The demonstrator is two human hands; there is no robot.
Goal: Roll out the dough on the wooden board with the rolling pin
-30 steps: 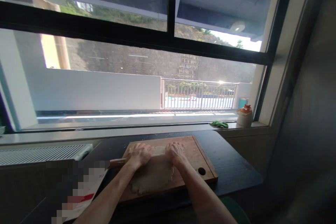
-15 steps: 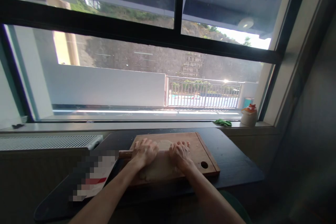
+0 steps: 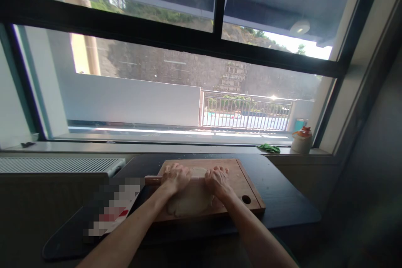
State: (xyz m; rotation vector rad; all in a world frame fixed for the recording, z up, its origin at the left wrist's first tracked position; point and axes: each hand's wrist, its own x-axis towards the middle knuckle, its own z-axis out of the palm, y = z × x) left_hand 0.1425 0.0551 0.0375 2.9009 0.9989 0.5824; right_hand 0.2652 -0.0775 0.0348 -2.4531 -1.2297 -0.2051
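A pale sheet of dough [image 3: 190, 201] lies flattened on a wooden cutting board [image 3: 240, 180] with a round hole near its right corner. Across the dough rests a wooden rolling pin [image 3: 153, 180], its left end sticking out beyond the board's edge. My left hand [image 3: 176, 178] is wrapped over the pin's left part, fingers curled forward. My right hand [image 3: 218, 181] grips the pin farther right in the same way. Between the hands a short stretch of the pin shows; its right end is hidden under my right hand.
The board sits on a dark table [image 3: 282, 201]. To its left lies a white and red packet [image 3: 121, 207], partly blurred out. A radiator [image 3: 63, 165] stands at the left. On the windowsill are a green cloth [image 3: 269, 148] and a white container [image 3: 302, 141] with an orange top.
The whole view has shifted slightly to the right. Both hands stay on the rolling pin, which has moved slightly away from me over the dough.
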